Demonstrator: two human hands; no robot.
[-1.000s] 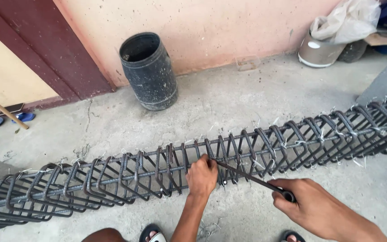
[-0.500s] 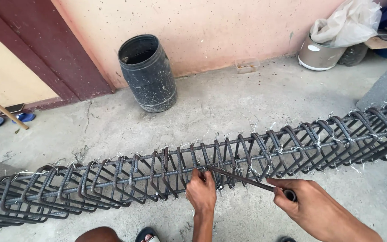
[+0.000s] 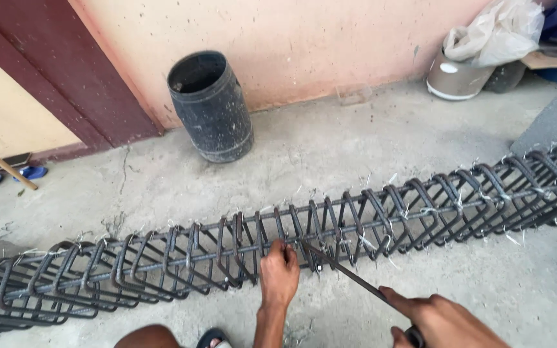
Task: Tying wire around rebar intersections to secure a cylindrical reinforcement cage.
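So compared with a second back, our right hand [image 3: 443,319] has slid down and toward us, nearly out of the bottom of the view, and the rod [image 3: 349,276] it grips now slants steeper, tip still hooked in at the cage [image 3: 330,235] just right of our left hand. Reads to us like the pull or twist on that tie is well under way rather than just starting. Left hand [image 3: 278,274] has crept a bit lower too, knuckles up, fingers curled shut around the near lower bar of the cage, wrist straight, forearm coming up from between our knees. Right hand is fisted around the rod's handle end, thumb lying along the shaft, arm coming in from the lower right. A sandal [image 3: 214,338] peeks out at the bottom edge. The cage lies flat on the concrete floor [image 3: 356,142], running left to right across the whole view, its right end angling away from us, wire ties sticking out everywhere. Farther off, a dark barrel [image 3: 211,106] stands by the pink wall [image 3: 304,38], a wooden stick [image 3: 1,164] leans at left, and a pot with a plastic bag [image 3: 494,32] sits in the far right corner.
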